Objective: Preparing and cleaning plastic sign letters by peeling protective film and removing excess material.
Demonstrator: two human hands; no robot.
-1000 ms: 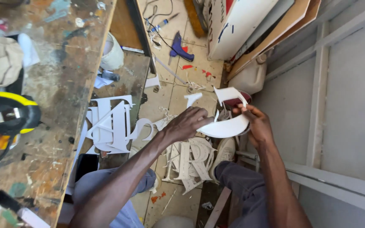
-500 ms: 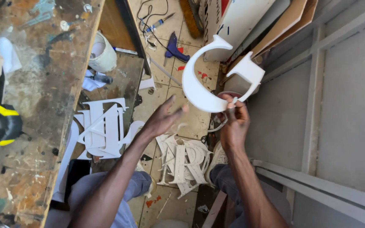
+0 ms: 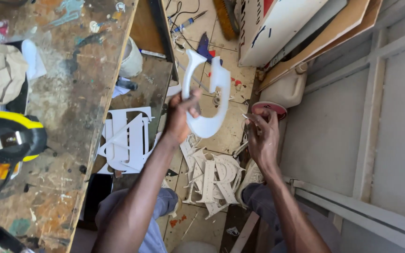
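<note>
Left hand (image 3: 180, 117): raised over the floor beside the tabletop edge, fingers closed around the left limb of a white curved cut-out letter (image 3: 207, 96).
Cut-out letter: held up in the air, U-like curve at the bottom, two arms pointing up; clear of the floor, just left of the right hand.
Right hand (image 3: 262, 136): near the letter but apart from it; fingers loosely curled, thumb and fingertips pinched close together, something small and pale may sit between them, cannot tell.
Floor below: pile of pale cut-out letters (image 3: 214, 175) between the knees; white letters (image 3: 127, 138) lean by the tabletop.
Tabletop (image 3: 66, 93): paint-stained wood, yellow-and-black power tool (image 3: 12, 136) at left, crumpled paper (image 3: 1, 72) above it.
</note>
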